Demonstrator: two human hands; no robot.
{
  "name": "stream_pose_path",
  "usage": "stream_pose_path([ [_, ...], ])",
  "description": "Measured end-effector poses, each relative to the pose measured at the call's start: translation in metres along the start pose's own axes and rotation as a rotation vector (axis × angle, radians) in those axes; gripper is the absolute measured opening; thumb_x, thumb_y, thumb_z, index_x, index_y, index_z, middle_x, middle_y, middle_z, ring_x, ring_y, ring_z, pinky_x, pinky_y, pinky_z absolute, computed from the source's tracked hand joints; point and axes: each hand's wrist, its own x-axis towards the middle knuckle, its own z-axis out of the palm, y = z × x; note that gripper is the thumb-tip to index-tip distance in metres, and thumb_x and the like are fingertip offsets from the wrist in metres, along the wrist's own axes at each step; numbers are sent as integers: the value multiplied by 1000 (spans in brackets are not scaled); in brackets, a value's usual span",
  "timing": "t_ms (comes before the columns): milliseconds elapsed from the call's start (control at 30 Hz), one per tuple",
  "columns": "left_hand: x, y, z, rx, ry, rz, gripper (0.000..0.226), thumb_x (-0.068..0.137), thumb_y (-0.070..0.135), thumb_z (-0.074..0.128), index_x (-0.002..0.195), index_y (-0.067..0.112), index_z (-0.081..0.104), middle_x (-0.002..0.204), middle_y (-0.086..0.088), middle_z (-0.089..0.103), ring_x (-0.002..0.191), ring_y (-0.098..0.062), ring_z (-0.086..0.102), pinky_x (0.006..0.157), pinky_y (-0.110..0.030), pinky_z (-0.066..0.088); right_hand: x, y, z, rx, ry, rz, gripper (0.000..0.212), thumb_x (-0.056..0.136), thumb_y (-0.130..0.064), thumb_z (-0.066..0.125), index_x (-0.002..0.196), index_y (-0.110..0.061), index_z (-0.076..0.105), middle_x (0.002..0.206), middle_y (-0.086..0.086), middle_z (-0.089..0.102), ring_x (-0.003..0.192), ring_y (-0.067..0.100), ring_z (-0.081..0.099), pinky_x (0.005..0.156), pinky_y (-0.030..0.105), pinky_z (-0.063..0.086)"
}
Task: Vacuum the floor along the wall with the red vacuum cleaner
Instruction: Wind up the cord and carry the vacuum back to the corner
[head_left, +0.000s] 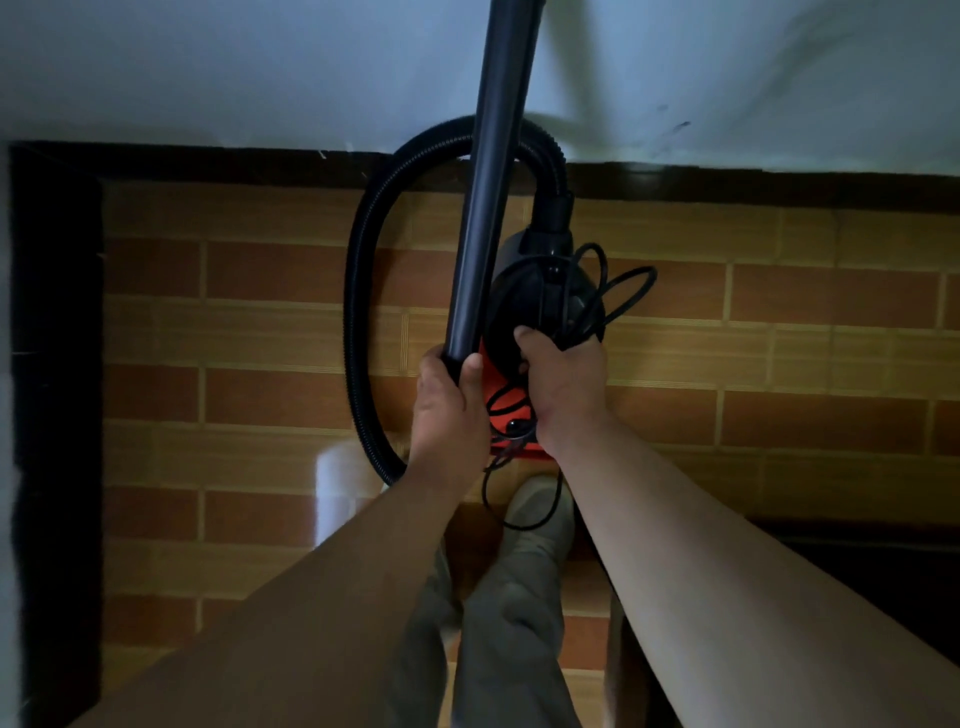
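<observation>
The red vacuum cleaner (506, 402) with a black front hangs above the tiled floor, in the middle of the view. My right hand (563, 379) grips its top together with loops of black power cord (618, 291). My left hand (449, 405) is closed round the lower end of the long black wand (491, 182), which points up and away past the top edge. A ribbed black hose (358, 312) loops from the wand's end round to the cleaner's front. The wand's nozzle is out of view.
Brown and tan brick-pattern floor tiles (260, 338) run up to a dark skirting (208, 166) under a pale wall (208, 73). A dark vertical edge (52, 364) stands at the left. My legs and a shoe (535, 514) are below the cleaner. A dark area lies lower right.
</observation>
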Motion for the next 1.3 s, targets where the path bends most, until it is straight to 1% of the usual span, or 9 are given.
stream_pose_path([
  [200,26,-14,-1,23,-2,-8,40,105,44,44,135,19,44,119,-7,61,104,-26,63,87,-44,55,4,3,3,-53,17,-36,39,87,-23,74,125,-15,66,114,8,74,112,32,68,98,52,56],
  [400,42,-16,-17,158,-135,193,38,105,30,51,142,26,43,112,9,60,98,-4,60,80,-19,48,5,3,2,-55,7,-13,29,84,-25,74,113,-23,70,100,-1,78,100,25,73,93,53,58],
  [567,47,4,-28,210,-240,323,39,103,26,57,140,21,47,111,6,63,100,-1,61,83,-16,46,2,0,3,-77,2,-15,30,85,-25,74,114,-26,69,100,-6,78,101,20,73,96,51,56],
  [667,58,21,-25,223,-223,365,40,103,24,57,142,22,47,100,19,58,94,12,57,74,-5,41,1,-2,3,-69,8,1,30,85,-23,75,114,-25,70,100,-4,78,100,21,73,96,50,57],
  [800,80,38,-16,301,-241,488,49,104,22,54,150,25,41,117,9,54,105,-6,50,86,-12,40,1,-3,4,-69,11,6,31,85,-20,75,116,-23,69,103,-2,77,102,23,72,97,50,57],
  [867,89,44,-13,342,-253,534,51,104,21,54,152,25,39,119,11,48,107,-5,45,86,-9,33,1,-3,4,-63,18,7,32,86,-19,74,117,-22,69,103,0,77,103,25,72,97,51,57],
  [1000,99,52,-12,483,-278,615,53,104,26,53,154,23,37,129,2,52,109,-7,42,91,-23,35,0,-4,3,-66,19,5,29,87,-18,74,115,-21,68,101,0,77,100,24,72,94,50,58],
  [1167,111,74,-8,603,-328,679,49,103,32,52,150,26,39,126,3,51,106,-11,44,91,-35,43,0,-6,0,-67,3,-13,18,86,-13,73,100,-24,70,91,-4,76,90,17,72,87,39,59],
  [1300,118,81,-10,537,-432,610,48,102,33,53,149,32,41,123,8,49,109,-16,51,89,-32,44,-2,-9,-2,-62,2,-20,18,86,-10,74,94,-26,70,93,-2,77,90,18,71,86,37,58],
])
